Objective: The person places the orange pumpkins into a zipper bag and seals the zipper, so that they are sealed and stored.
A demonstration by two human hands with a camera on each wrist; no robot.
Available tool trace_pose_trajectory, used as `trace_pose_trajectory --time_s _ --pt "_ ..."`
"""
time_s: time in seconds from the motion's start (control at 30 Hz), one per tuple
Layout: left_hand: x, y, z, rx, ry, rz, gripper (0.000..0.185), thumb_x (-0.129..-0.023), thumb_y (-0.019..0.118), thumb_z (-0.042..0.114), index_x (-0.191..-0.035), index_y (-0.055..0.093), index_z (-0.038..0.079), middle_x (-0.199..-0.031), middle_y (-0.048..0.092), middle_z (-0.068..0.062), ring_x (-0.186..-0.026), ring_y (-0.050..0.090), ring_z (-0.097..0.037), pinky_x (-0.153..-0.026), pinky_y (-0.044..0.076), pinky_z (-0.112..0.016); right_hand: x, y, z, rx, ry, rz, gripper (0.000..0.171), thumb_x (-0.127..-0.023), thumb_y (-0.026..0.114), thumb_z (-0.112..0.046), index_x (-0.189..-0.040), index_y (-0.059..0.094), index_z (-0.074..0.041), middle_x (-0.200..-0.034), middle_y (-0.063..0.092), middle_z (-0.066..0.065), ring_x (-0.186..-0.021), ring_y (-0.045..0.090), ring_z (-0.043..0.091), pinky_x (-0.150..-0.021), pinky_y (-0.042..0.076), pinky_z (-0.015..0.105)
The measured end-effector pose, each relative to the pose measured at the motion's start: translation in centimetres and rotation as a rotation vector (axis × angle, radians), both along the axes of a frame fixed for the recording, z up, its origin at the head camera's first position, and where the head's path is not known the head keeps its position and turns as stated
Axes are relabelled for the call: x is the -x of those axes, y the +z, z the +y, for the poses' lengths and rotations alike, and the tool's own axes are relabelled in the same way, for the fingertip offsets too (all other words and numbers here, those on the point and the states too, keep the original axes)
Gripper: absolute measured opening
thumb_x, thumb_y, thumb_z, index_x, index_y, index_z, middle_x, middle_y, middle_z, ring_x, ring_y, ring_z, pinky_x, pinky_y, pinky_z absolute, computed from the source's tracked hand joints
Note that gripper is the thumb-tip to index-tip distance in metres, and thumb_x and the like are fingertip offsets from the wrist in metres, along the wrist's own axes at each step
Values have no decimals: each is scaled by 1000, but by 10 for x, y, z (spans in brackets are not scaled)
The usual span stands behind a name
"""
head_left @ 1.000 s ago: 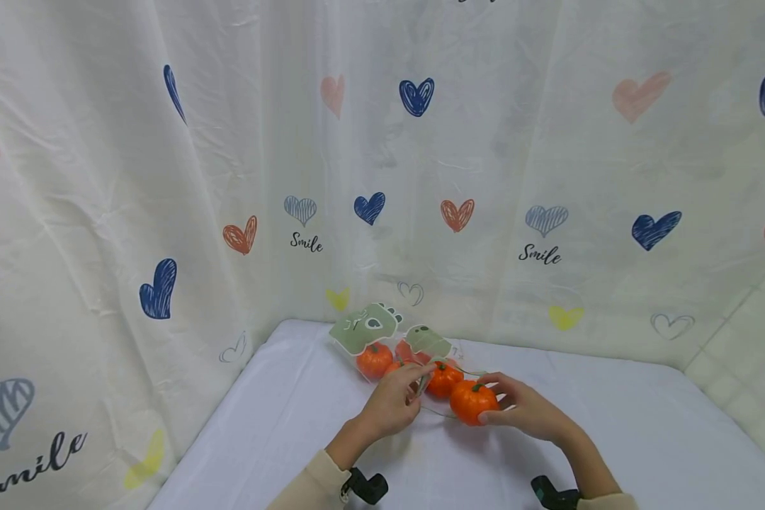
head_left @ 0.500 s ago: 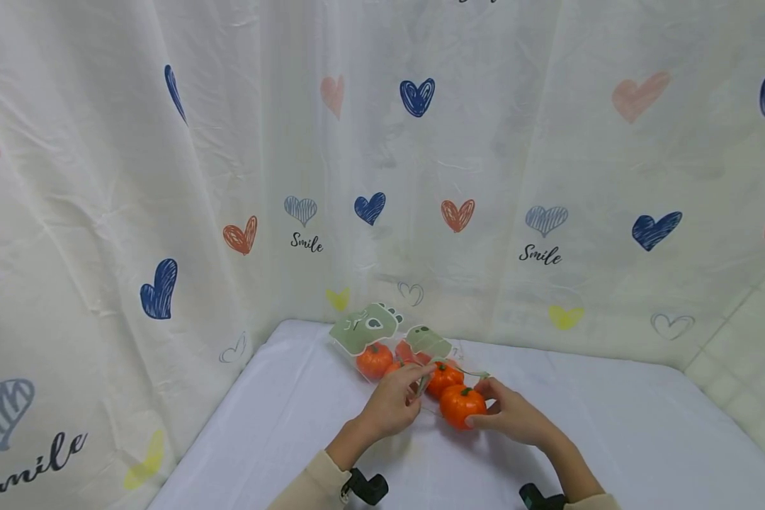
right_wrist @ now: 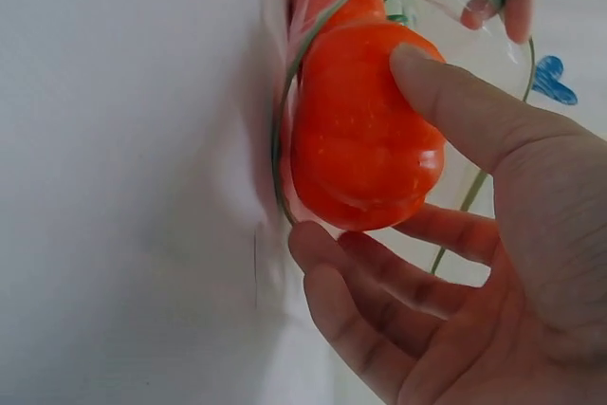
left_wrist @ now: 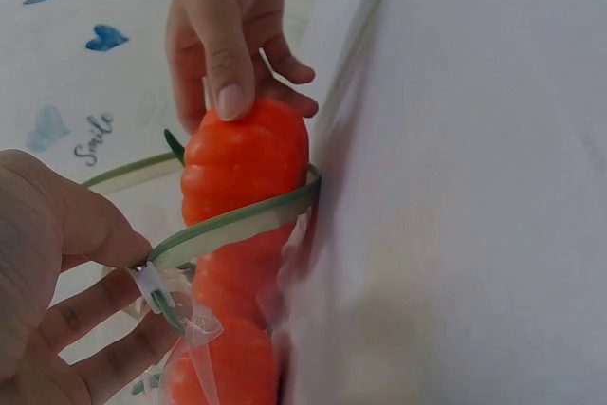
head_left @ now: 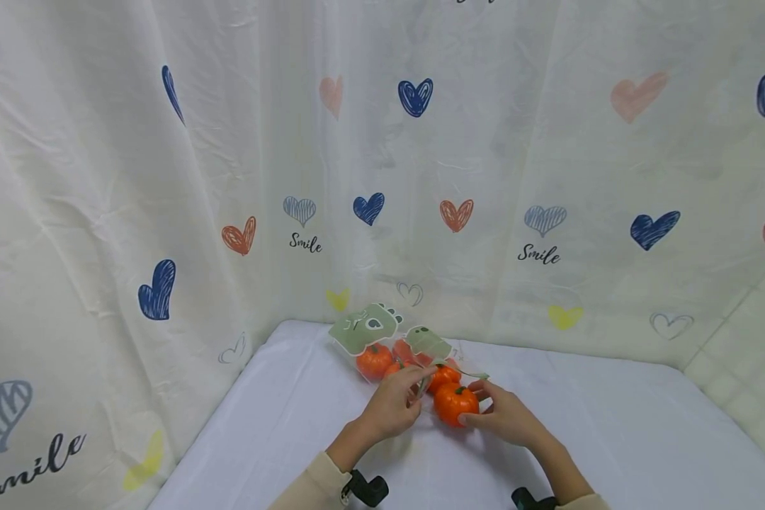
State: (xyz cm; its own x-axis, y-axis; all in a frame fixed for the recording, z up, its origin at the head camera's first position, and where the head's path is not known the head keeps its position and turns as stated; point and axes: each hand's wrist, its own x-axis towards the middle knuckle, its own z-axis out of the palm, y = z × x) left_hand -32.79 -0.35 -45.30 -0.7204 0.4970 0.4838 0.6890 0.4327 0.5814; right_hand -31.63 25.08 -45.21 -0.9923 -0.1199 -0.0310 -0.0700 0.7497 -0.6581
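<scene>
Leftward since before, right hand (head_left: pixel 506 418) grips pumpkin (head_left: pixel 454 404).

From my feed this looks like a makeshift recording corner — not a real room. A cream curtain (head_left: pixel 459 163) printed with hearts and "Smile" hangs from nine to three o'clock, draped around a table under a white cloth (head_left: pixel 293 425); pale tiled wall (head_left: pixel 749 333) shows at three o'clock.
</scene>
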Motion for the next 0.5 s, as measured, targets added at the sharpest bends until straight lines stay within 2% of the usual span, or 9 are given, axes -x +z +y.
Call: trace_pose_trajectory --time_s 0.1,0.23,0.37,0.5 --pt "0 0 0 -4 -4 -3 65 -86 66 -11 -145 58 14 -134 67 -7 -92 67 -21 -79 56 -15 1 -3 -1 -26 -13 35 68 -77 87 -43 -130 61 -9 -109 66 9 -82 57 19 -69 53 31" --pt "0 0 0 -3 1 11 64 -86 67 -10 -144 59 13 -131 68 -7 -91 66 -19 -78 56 -15 1 -4 -2 -43 -30 76 56 -78 86 -37 -119 62 -8 -95 62 7 -78 53 19 -64 47 31" --pt "0 -1 0 -1 7 18 64 -86 68 -11 -144 59 12 -131 69 -7 -90 65 -17 -78 55 -15 -1 -3 -4 -10 -47 76 47 -79 86 -32 -107 56 -9 -81 57 3 -70 49 18 -58 40 27" --pt "1 -1 0 -3 5 17 64 -85 67 -11 -144 59 12 -132 68 -7 -88 63 -14 -77 55 -15 -1 -4 -6 20 -29 93 36 -81 85 -25 -96 56 -9 -77 57 2 -70 49 17 -57 39 25"
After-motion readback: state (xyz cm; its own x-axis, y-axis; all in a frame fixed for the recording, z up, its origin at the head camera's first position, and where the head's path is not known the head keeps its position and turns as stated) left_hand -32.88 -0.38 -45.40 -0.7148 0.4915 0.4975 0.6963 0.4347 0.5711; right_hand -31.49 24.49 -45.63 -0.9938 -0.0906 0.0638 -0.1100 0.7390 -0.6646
